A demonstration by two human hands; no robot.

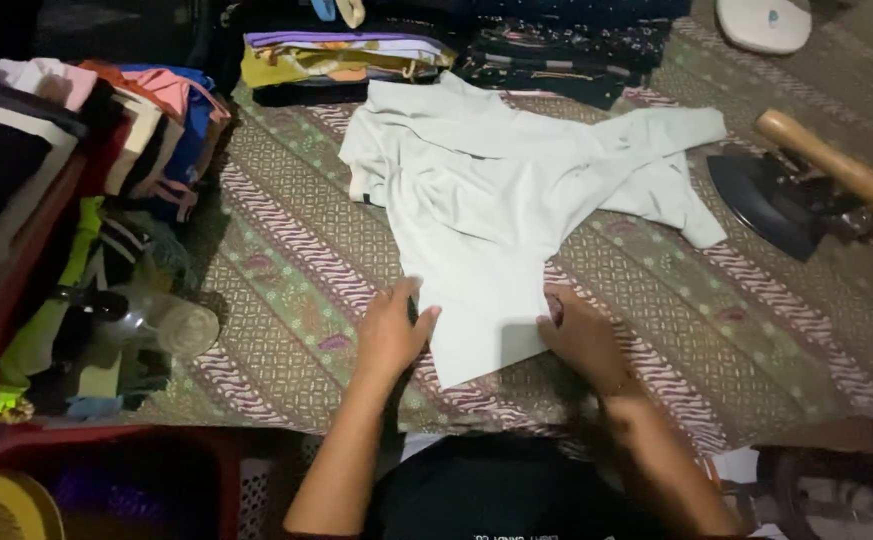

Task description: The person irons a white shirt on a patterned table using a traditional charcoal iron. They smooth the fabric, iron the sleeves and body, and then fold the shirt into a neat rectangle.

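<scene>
White garment [496, 200] spread on patterned cloth [286, 250]; L hand [392, 330] & R hand [581, 335] flat, unclenched, pressing near hem edges. Iron [796, 190] at right, apart.

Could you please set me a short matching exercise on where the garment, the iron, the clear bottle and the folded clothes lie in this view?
Things:
1. pale garment
2. iron
3. clear bottle
4. stack of folded clothes

Places:
A. at the right, on the patterned cloth, handle of light wood
B. far edge, behind the garment
C. spread in the middle, its near corner under the left hand and right hand
D. at the left, lying on its side

Pairs: 1-C, 2-A, 3-D, 4-B
</scene>
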